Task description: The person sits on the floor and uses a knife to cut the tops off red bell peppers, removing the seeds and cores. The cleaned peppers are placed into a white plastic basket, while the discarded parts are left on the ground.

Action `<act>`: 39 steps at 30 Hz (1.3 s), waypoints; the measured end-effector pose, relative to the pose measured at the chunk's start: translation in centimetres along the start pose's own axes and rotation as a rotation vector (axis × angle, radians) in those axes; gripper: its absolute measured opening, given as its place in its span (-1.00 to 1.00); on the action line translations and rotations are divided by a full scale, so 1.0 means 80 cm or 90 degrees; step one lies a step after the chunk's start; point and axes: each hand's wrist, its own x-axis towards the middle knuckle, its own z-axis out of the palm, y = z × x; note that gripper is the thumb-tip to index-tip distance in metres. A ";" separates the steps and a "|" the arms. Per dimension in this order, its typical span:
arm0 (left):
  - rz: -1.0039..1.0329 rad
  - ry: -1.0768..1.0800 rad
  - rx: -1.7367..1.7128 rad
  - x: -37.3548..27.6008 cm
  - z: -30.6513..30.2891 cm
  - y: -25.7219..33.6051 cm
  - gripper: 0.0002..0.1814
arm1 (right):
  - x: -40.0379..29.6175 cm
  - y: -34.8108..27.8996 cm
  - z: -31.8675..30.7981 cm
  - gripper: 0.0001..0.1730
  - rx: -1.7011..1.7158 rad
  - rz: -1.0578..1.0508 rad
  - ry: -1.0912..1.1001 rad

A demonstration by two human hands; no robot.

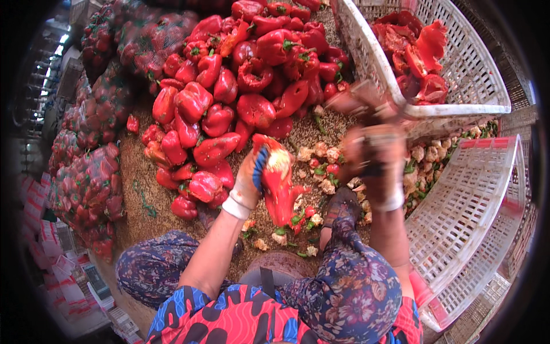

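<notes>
My left hand, in a stained glove with a white cuff, holds a split red bell pepper whose pale seedy inside shows. To its right, my right hand is blurred by motion, in a stained glove; a dark shape shows at it, but whether the hand grips something cannot be made out. A large heap of whole red bell peppers lies in front of me. Seed cores with green stems are scattered on the seed-covered floor between my hands and near my feet.
A white plastic crate at the upper right holds opened red pepper pieces. Stacked crates lie tilted at the right, beside a pile of cores. Full mesh sacks of peppers stand on the left. Green twine lies on the floor.
</notes>
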 end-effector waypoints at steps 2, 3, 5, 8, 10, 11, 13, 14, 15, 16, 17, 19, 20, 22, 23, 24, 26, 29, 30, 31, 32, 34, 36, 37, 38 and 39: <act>0.004 -0.005 -0.126 0.010 -0.028 -0.026 -0.57 | -0.004 0.029 0.013 -0.40 -0.282 0.127 -0.057; 0.010 0.024 -0.086 0.006 -0.035 -0.036 -0.55 | -0.004 0.067 0.012 -0.37 -0.409 -0.039 -0.114; 0.038 0.064 0.042 -0.003 0.005 -0.018 -0.56 | -0.011 0.118 0.003 -0.22 -0.151 0.093 -0.203; -0.027 0.066 0.067 -0.007 0.009 -0.008 -0.57 | -0.009 0.096 0.022 -0.20 -0.256 0.140 -0.246; -0.055 0.066 0.154 -0.007 0.022 0.005 -0.72 | -0.016 0.097 0.031 -0.23 -0.292 0.126 -0.212; -0.034 0.060 0.196 -0.002 0.022 0.006 -0.76 | -0.017 0.096 0.033 -0.26 -0.266 0.123 -0.186; 0.007 0.058 0.284 0.003 0.022 0.011 -0.83 | -0.020 0.110 0.032 -0.28 -0.280 0.110 -0.141; -0.002 0.084 0.286 0.003 0.026 0.012 -0.86 | -0.021 0.120 0.031 -0.29 -0.286 0.103 -0.119; 0.024 0.084 0.333 0.003 0.025 0.009 -0.85 | -0.023 0.134 0.028 -0.28 -0.279 0.089 -0.102; 0.056 0.085 0.380 0.004 0.024 0.008 -0.85 | -0.022 0.146 0.026 -0.28 -0.272 0.071 -0.088; 0.088 0.085 0.426 0.005 0.023 0.007 -0.84 | -0.021 0.150 0.023 -0.26 -0.239 0.088 -0.095; 0.088 0.070 0.441 0.002 0.029 0.012 -0.85 | -0.020 0.157 0.017 -0.22 -0.172 0.122 -0.103; 0.082 0.064 0.439 0.001 0.031 0.013 -0.85 | -0.020 0.165 0.014 -0.22 -0.148 0.107 -0.111; 0.086 0.080 0.421 -0.004 0.027 0.009 -0.84 | -0.022 0.154 0.021 -0.19 -0.025 0.196 -0.143; 0.098 0.098 0.404 -0.005 0.022 0.000 -0.84 | -0.019 0.150 0.021 -0.18 -0.081 0.192 -0.168; 0.109 0.111 0.385 -0.003 0.023 -0.002 -0.84 | -0.014 0.144 0.015 -0.17 -0.140 0.187 -0.187; 0.258 0.090 0.564 0.003 0.022 0.002 -0.83 | -0.015 0.157 0.012 -0.16 -0.152 0.222 -0.177; 0.243 0.006 0.635 0.011 0.030 0.014 -0.83 | -0.020 0.160 0.016 -0.21 -0.161 0.147 -0.130; 0.193 -0.026 0.684 0.009 0.034 0.024 -0.85 | -0.019 0.153 0.015 -0.22 -0.229 0.115 -0.150; 0.141 -0.059 0.732 0.010 0.035 0.029 -0.86 | -0.018 0.144 0.018 -0.22 -0.209 0.161 -0.161; 0.186 -0.075 0.681 0.016 0.025 0.022 -0.88 | -0.017 0.135 0.022 -0.22 -0.189 0.208 -0.172; 0.186 -0.074 0.688 0.021 0.020 0.020 -0.89 | -0.018 0.130 0.024 -0.21 -0.174 0.307 -0.154; 0.238 -0.071 0.671 0.024 0.008 0.009 -0.92 | -0.022 0.141 0.027 -0.23 -0.133 0.261 -0.116; 0.201 -0.026 0.599 0.026 0.007 0.001 -0.92 | -0.024 0.151 0.026 -0.24 -0.114 0.238 -0.094; 0.164 0.018 0.527 0.028 0.009 -0.009 -0.93 | -0.025 0.169 0.023 -0.29 -0.078 0.180 -0.069; 0.126 0.068 0.456 0.028 0.006 -0.020 -0.92 | -0.023 0.162 0.025 -0.32 -0.076 0.260 -0.044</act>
